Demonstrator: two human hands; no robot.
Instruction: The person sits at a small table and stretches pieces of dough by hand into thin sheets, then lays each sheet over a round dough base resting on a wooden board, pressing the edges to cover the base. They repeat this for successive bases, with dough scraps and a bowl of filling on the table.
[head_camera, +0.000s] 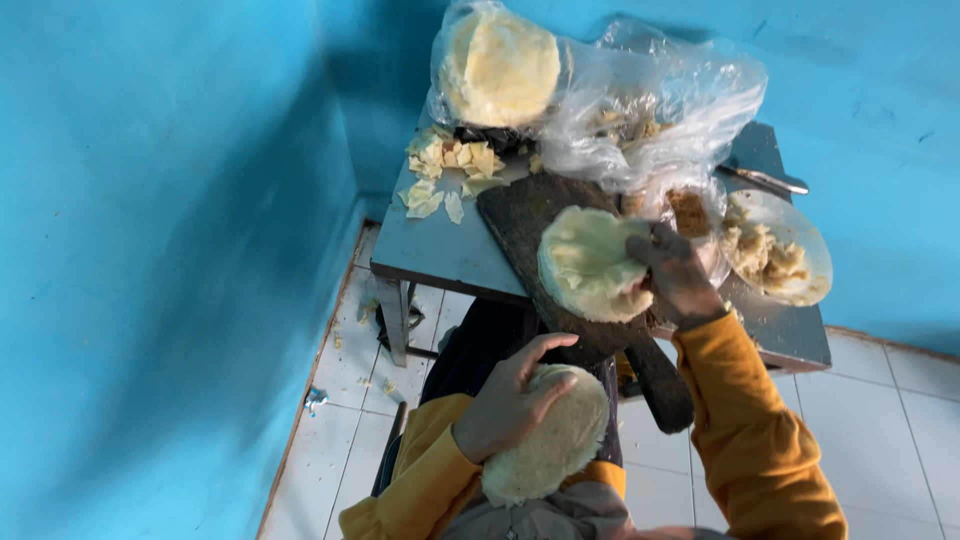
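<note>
Left hand (510, 400), lower centre of frame: palm and fingers curled over a pale round flatbread (548, 440), pressing it against the lap. Closed hold, thumb on top edge.

Right hand (678, 272), centre-right: fingers pinched on the right rim of a second pale dough round (590, 262), lifted or tilted just above the dark wooden board (530, 225). Can't tell whether the round's lower edge touches the board.

Board lies diagonally on a small grey table (440, 250), handle end overhanging toward the person. Right of the board: shallow white plate (810, 255) with crumbly pale filling (765, 255). A metal utensil (765, 180) lies at the table's far right edge. Upper centre: clear plastic bags (650, 110), one holding a stack of pale rounds (500, 65). Torn dough scraps (445, 170) on the table, upper left of the board. Blue walls, white tiled floor (900, 410).

Judgement: step in hand looks like handling one round at the board while a finished or spare one is parked in the lap. Next move likely calls for the right hand to settle its round flat, keeping the pinch light so the thin edge doesn't tear; the left must hold steady so the lap piece doesn't slide off.
</note>
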